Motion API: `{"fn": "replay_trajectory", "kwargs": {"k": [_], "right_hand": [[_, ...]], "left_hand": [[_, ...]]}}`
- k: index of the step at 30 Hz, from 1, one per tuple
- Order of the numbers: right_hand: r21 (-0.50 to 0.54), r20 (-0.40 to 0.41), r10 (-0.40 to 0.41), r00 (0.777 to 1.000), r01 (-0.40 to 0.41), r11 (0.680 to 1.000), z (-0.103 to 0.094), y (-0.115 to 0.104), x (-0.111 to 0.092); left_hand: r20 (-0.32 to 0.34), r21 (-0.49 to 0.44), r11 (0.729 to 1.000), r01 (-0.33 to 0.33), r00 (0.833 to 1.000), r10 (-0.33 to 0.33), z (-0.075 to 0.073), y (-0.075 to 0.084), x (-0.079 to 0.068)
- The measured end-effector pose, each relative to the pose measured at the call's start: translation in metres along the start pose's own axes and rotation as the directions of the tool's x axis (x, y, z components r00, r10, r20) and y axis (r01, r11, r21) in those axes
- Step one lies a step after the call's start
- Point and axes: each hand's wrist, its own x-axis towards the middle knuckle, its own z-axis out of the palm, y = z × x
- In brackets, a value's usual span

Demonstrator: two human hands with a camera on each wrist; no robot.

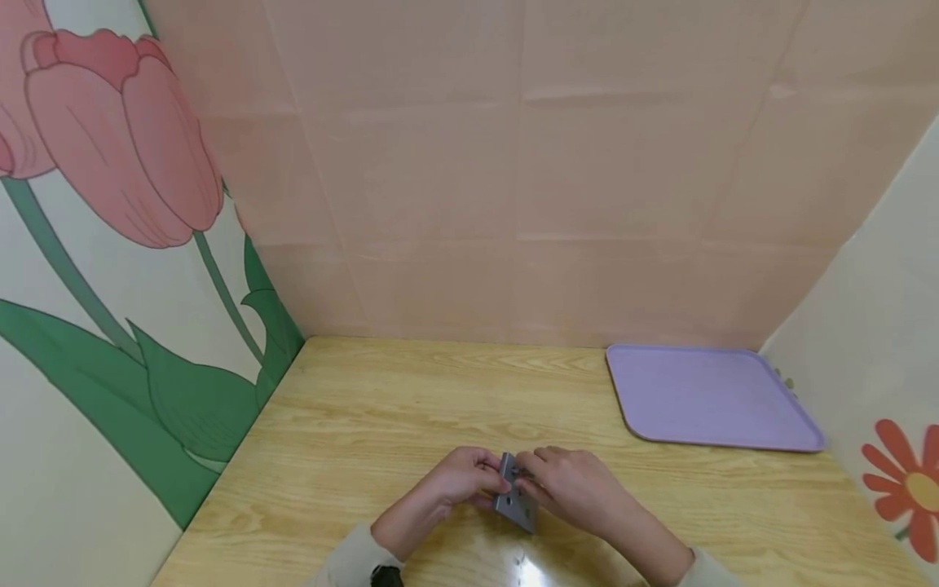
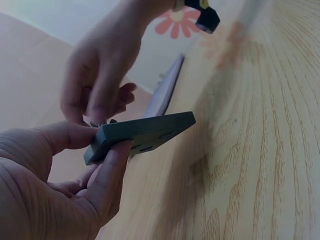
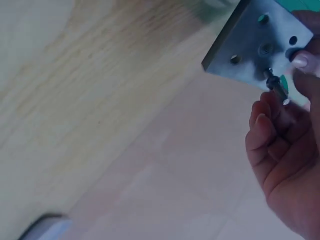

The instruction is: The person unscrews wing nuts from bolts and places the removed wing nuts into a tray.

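Note:
My left hand (image 1: pixel 469 477) pinches a grey metal plate (image 1: pixel 519 509) between thumb and fingers, holding it tilted over the table. Several round holes run through the plate (image 3: pixel 250 47), as the right wrist view shows. A small bolt (image 3: pixel 276 86) sticks out of its face near one edge. Close beside that bolt is my right hand (image 1: pixel 579 489), its fingers (image 3: pixel 262 132) loosely curled around the bolt's free end without pinching it. In the left wrist view the right hand (image 2: pixel 102 65) is blurred above the plate, and its fingertips overlap the plate's far edge.
A purple tray (image 1: pixel 711 395) lies at the back right of the wooden table (image 1: pixel 411 391). Behind the table rises a pinkish-beige wall covering (image 1: pixel 513 179). Flower-printed panels stand at the left and right sides.

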Motion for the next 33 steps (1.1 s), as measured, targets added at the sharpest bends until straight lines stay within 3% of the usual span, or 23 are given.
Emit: {"fn": "replay_trajectory", "kwargs": {"k": [3,6,8,12,17,21,26,29,33], "right_hand": [[0.165,0.083,0.182,0.98,-0.194,0.967,-0.0011,-0.0013,0.0018],[0.265,0.192,0.344,0.919,-0.386,0.884,-0.0027,-0.0019,0.0038],[0.294,0.248,0.405,0.88,-0.467,0.834,-0.0032,-0.002,0.0044],[0.346,0.334,0.441,0.833,-0.544,0.765,-0.0016,-0.0026,0.0043],[0.399,0.378,0.42,0.825,-0.555,0.73,0.0007,-0.0033,0.0036],[0.421,0.38,0.399,0.834,-0.541,0.728,-0.0015,-0.0031,0.0053],[0.403,0.368,0.384,0.847,-0.518,0.755,-0.0033,-0.0023,0.0067],[0.376,0.334,0.348,0.876,-0.462,0.803,-0.0038,-0.0019,0.0061],[0.271,0.225,0.237,0.945,-0.294,0.916,-0.0014,-0.0013,0.0051]], "left_hand": [[0.0,0.003,1.0,0.005,1.0,-0.005,-0.0006,0.0002,0.0],[-0.001,0.005,1.0,0.003,1.0,-0.003,-0.0005,0.0007,-0.0001],[0.0,0.0,1.0,0.0,1.0,0.0,-0.0001,0.001,-0.0001],[-0.001,-0.009,1.0,-0.007,1.0,0.007,0.001,0.0015,-0.0007],[-0.002,-0.013,1.0,-0.007,1.0,0.007,0.0008,0.0004,-0.0003],[0.001,-0.008,1.0,0.002,1.0,-0.002,-0.0006,0.0022,0.0005],[0.007,-0.006,1.0,0.006,1.0,-0.006,-0.0022,0.0047,0.0003],[0.006,-0.004,1.0,0.002,1.0,-0.002,-0.0025,0.0034,0.0005],[-0.002,0.0,1.0,-0.006,1.0,0.006,-0.0026,0.0011,0.0016]]}}
